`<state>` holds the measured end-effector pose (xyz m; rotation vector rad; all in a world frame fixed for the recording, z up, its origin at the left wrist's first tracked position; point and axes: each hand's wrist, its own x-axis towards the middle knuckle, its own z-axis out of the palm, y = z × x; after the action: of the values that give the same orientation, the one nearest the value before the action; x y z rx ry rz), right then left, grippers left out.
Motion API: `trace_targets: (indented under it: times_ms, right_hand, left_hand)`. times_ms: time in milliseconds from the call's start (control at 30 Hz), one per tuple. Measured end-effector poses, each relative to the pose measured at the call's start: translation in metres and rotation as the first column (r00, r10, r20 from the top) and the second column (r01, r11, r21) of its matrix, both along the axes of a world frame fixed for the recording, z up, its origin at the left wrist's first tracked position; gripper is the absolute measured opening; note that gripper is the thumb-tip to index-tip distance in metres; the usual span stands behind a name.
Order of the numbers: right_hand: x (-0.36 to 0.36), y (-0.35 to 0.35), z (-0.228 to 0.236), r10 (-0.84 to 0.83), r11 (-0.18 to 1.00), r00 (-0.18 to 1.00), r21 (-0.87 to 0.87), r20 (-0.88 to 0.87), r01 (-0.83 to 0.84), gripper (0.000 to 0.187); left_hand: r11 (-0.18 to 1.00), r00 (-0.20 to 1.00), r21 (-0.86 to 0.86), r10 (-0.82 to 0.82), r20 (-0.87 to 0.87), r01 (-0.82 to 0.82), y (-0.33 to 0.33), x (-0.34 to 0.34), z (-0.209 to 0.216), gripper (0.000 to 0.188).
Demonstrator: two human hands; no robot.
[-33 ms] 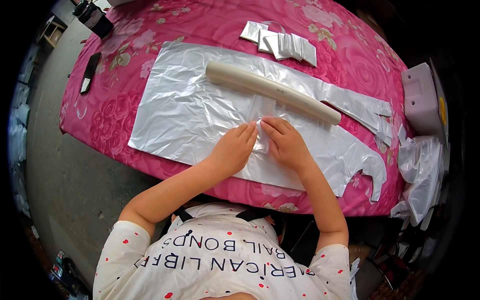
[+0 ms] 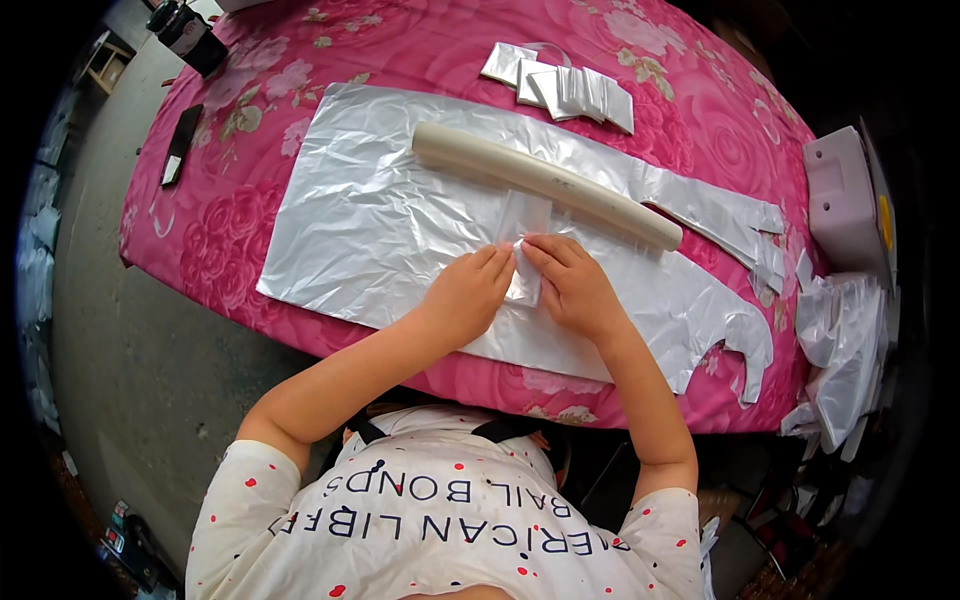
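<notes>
Both hands meet over a stack of silvery-white plastic bags (image 2: 350, 200) lying flat on the table, their handle ends toward the right. Between the fingertips is a small clear plastic sleeve (image 2: 526, 212), its far end sticking out beyond them. My left hand (image 2: 470, 292) pinches its left side. On the other side my right hand (image 2: 577, 285) has thumb and fingers closed on it. Something whitish and folded shows between the hands, partly covered by fingers. Just beyond, a long pale tube (image 2: 545, 182) lies slantwise across the bags.
Several folded silvery packets (image 2: 575, 92) lie at the far side of the pink flowered tablecloth (image 2: 235, 225). A black strip-like object (image 2: 181, 145) and a dark lidded jar (image 2: 188, 38) are at left. At the right edge stand a pale box (image 2: 848, 195) and hanging clear plastic bags (image 2: 843, 340).
</notes>
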<state>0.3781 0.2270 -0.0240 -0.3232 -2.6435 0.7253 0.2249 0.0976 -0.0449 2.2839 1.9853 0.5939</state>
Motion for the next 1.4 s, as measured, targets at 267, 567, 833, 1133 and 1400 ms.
trace_targets:
  times_ms: [267, 567, 833, 1133, 1400]
  right_hand:
    - [0.011, -0.024, -0.006, 0.059, 0.998, 0.997, 0.038, -0.055, -0.057, 0.040]
    - [0.015, -0.043, -0.005, -0.128, 0.983, 0.991, -0.138, -0.037, 0.122, 0.024]
    - [-0.010, -0.023, 0.010, -0.347, 0.609, 0.826, -0.563, 0.444, 0.558, 0.025]
    - [-0.022, -0.006, 0.017, -0.258, 0.568, 0.742, -0.524, 0.619, 0.635, 0.027]
    - [-0.021, -0.011, 0.014, -0.305, 0.566, 0.771, -0.545, 0.559, 0.619, 0.025]
  left_hand:
    - [0.949, 0.935, 0.175, -0.293, 0.200, 0.260, -0.028, -0.010, 0.013, 0.040]
    - [0.995, 0.934, 0.069, -0.095, 0.346, 0.076, -0.037, -0.015, 0.003, 0.047]
    - [0.891, 0.680, -0.400, 0.429, 0.594, -0.213, -0.002, -0.018, 0.018, 0.065]
    - [0.971, 0.927, -0.033, 0.237, 0.290, -0.237, 0.010, -0.018, 0.025, 0.081]
    - [0.981, 0.988, -0.143, 0.144, 0.060, -0.134, 0.013, 0.012, -0.009, 0.099]
